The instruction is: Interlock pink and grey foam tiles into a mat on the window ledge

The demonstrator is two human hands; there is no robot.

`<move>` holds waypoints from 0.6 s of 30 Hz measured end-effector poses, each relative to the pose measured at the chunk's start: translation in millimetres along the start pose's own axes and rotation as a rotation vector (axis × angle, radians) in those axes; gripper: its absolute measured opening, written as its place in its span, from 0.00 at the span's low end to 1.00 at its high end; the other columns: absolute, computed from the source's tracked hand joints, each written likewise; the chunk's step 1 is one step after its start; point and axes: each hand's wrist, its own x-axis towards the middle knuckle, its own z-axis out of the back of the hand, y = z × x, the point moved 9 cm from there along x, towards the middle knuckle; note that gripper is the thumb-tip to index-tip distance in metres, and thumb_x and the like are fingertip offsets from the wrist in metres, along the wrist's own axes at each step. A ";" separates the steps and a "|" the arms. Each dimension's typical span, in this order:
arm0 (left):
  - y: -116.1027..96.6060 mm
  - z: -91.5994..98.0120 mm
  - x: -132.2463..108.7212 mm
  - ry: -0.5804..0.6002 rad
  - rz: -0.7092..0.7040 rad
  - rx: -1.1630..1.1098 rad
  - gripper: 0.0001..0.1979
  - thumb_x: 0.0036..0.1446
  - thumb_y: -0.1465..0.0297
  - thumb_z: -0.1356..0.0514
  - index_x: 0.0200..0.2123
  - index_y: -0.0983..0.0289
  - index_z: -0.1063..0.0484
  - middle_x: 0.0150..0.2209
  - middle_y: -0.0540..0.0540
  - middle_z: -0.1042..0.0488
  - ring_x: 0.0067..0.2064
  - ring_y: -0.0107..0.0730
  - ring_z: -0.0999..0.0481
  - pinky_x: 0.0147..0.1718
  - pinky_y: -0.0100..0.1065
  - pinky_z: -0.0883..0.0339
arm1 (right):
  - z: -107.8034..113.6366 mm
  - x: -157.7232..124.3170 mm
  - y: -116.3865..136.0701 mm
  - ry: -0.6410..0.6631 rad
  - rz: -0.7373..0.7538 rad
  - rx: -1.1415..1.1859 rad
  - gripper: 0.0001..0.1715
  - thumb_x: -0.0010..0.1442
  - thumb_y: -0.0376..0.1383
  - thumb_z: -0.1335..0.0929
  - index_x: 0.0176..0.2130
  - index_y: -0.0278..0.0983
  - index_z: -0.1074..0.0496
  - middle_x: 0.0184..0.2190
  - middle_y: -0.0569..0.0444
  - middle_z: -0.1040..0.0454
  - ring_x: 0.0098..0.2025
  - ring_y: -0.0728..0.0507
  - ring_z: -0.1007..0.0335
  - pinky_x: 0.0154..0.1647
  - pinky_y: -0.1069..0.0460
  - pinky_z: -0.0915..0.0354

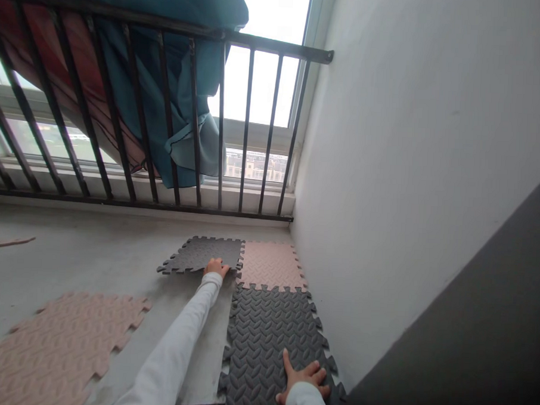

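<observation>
My left hand (216, 267) grips the near edge of a dark grey interlocking foam floor tile (200, 252), close to its right corner. The near left part of that tile is lifted off the floor, and its right side meets a pink foam tile (271, 263) by the wall. The thumb of this hand is hard to make out. Joined to the pink tile's near edge lies a larger-looking black foam tile (268, 328). My right hand (305, 377) rests on it with fingers spread, holding nothing.
A loose pink foam tile (67, 343) lies on the grey floor at the left. A white wall (402, 142) borders the tiles on the right. Black railing bars (245, 130) stand ahead, with a teal and pink cloth (167, 90) behind them. A thin pinkish strip (8, 243) lies far left.
</observation>
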 end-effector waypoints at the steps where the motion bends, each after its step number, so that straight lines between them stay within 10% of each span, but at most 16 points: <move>1: 0.6 8.8 5.3 -0.034 0.005 -0.029 0.15 0.46 0.68 0.49 0.36 0.64 0.29 0.38 0.60 0.29 0.39 0.36 0.30 0.36 0.31 0.37 | 3.2 -3.8 -1.1 0.009 -0.013 -0.013 0.54 0.35 0.45 0.28 0.56 0.55 0.57 0.58 0.37 0.53 0.56 0.21 0.63 0.40 0.20 0.68; 12: 71.9 154.1 43.3 -0.500 0.301 -0.415 0.17 0.43 0.65 0.47 0.34 0.68 0.27 0.31 0.59 0.25 0.33 0.36 0.27 0.32 0.33 0.34 | 15.9 -19.8 -3.5 0.044 -0.058 -0.055 0.52 0.38 0.45 0.29 0.56 0.58 0.59 0.58 0.38 0.55 0.57 0.21 0.65 0.40 0.21 0.69; 18: 145.1 225.8 -7.7 -0.710 0.091 -0.901 0.15 0.36 0.65 0.45 0.28 0.66 0.28 0.23 0.52 0.29 0.26 0.30 0.29 0.30 0.33 0.32 | 9.5 -9.8 -3.3 0.017 -0.058 -0.030 0.53 0.39 0.47 0.30 0.57 0.53 0.60 0.58 0.34 0.55 0.57 0.21 0.64 0.41 0.21 0.69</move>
